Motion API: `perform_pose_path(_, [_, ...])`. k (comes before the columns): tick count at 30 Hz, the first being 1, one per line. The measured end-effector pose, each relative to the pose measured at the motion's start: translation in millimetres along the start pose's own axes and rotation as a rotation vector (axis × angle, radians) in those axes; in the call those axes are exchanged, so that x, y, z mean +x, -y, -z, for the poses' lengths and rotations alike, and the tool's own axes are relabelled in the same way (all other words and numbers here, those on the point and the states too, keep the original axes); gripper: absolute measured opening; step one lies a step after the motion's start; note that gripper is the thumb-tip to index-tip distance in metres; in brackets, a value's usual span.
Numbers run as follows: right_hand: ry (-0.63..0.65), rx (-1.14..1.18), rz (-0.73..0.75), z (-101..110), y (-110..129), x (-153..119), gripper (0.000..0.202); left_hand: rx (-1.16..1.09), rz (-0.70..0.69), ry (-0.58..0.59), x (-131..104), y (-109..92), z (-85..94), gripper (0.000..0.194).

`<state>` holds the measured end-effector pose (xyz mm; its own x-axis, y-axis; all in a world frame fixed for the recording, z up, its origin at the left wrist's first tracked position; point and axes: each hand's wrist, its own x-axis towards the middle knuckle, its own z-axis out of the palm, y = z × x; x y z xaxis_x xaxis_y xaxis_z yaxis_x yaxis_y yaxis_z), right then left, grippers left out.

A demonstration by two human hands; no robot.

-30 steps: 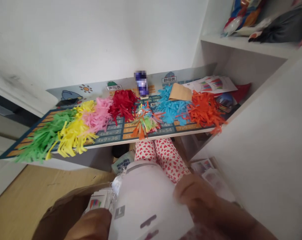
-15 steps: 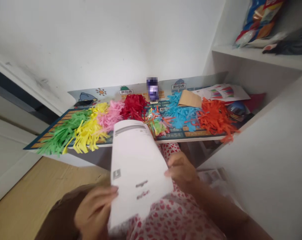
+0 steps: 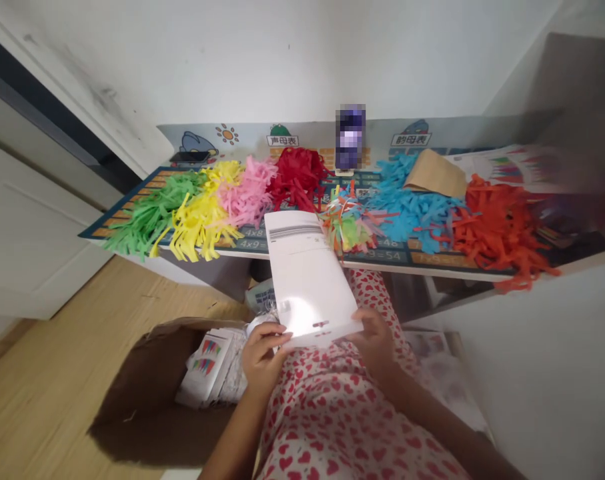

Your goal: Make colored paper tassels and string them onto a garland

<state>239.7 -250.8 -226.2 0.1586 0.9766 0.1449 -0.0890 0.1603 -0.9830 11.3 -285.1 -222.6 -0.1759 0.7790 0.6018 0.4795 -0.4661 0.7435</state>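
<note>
On the floor, an open brown cardboard box [image 3: 147, 393] held flat printed packs [image 3: 207, 373]. From the desk's [image 3: 432, 268] left corner ran shaggy bunches of thin paper strips: a green bunch [image 3: 155, 210], a yellow bunch [image 3: 202, 223], a pink bunch [image 3: 247, 193], a crimson bunch [image 3: 299, 177]. The left hand [image 3: 265, 357] pinched the near left corner of a smooth, oblong white sheet [image 3: 307, 273], whose far end hid part of the desk's front edge. The right hand's [image 3: 375, 337] fingers grasped its near right corner. Beyond came a stringy multicoloured bunch [image 3: 352, 230], a blue bunch [image 3: 412, 210] partly under creased brown paper [image 3: 435, 173], and an orange bunch [image 3: 502, 223] spilling over the front edge.
</note>
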Motion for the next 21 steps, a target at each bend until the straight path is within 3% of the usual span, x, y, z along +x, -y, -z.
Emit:
perform_pose_path(2, [-0.037,-0.018,-0.076,-6.9,0.4,-2.2,0.028,0.002,0.074,-0.077,-5.2,2.2,-10.7,0.002])
perform_pose_path(9, [-0.154,-0.177,-0.211,-20.3,-5.2,-5.4,0.035,-0.169,0.466,-0.302,-14.4,0.2,-41.2,0.028])
perform_pose_path(13, [-0.225,-0.281,-0.225,-26.5,-6.8,-2.7,0.036,-0.225,0.573,-0.329,-16.8,-2.6,-54.1,0.028])
perform_pose_path(18, [-0.244,-0.353,-0.266,-29.1,-7.2,-2.6,0.037,-0.655,1.063,-0.223,-9.1,-11.6,-69.9,0.053])
perform_pose_path(21, [-0.232,-0.359,-0.297,-28.8,-8.4,-4.5,0.037,-0.663,1.158,-0.228,-6.2,-15.5,-76.8,0.051])
